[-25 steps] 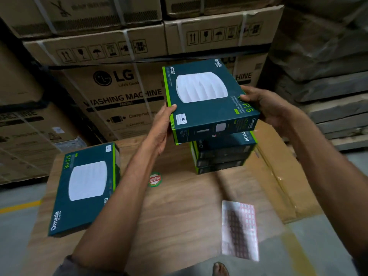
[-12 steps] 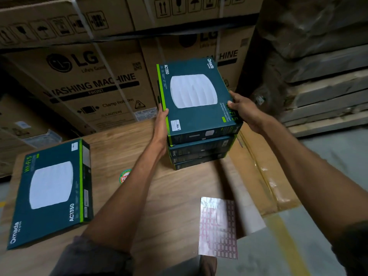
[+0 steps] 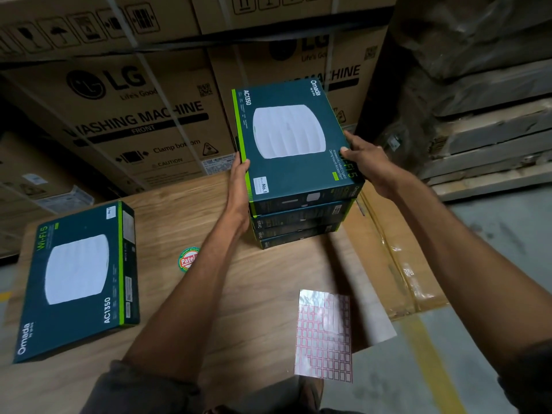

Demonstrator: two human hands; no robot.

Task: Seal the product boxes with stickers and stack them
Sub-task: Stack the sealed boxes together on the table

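Observation:
A dark teal product box (image 3: 294, 141) with a white round device pictured on top lies on a stack of three like boxes (image 3: 298, 225) at the far side of the wooden table (image 3: 254, 294). My left hand (image 3: 239, 186) holds its left edge, thumb on the top face. My right hand (image 3: 366, 162) grips its right edge, thumb on top. Another teal box (image 3: 79, 279) lies flat at the table's left. A sheet of red-framed stickers (image 3: 324, 333) lies at the near right, overhanging the edge.
Big cardboard washing machine cartons (image 3: 134, 115) stand behind the table. A lower taped carton (image 3: 394, 264) adjoins the table on the right. Wooden pallets (image 3: 493, 138) are stacked at the far right. A round red and green label (image 3: 188, 259) is stuck on the tabletop.
The box in both hands came down from above the stack and now lies on top of it. The view shifted, so the left box and sticker sheet appear lower right.

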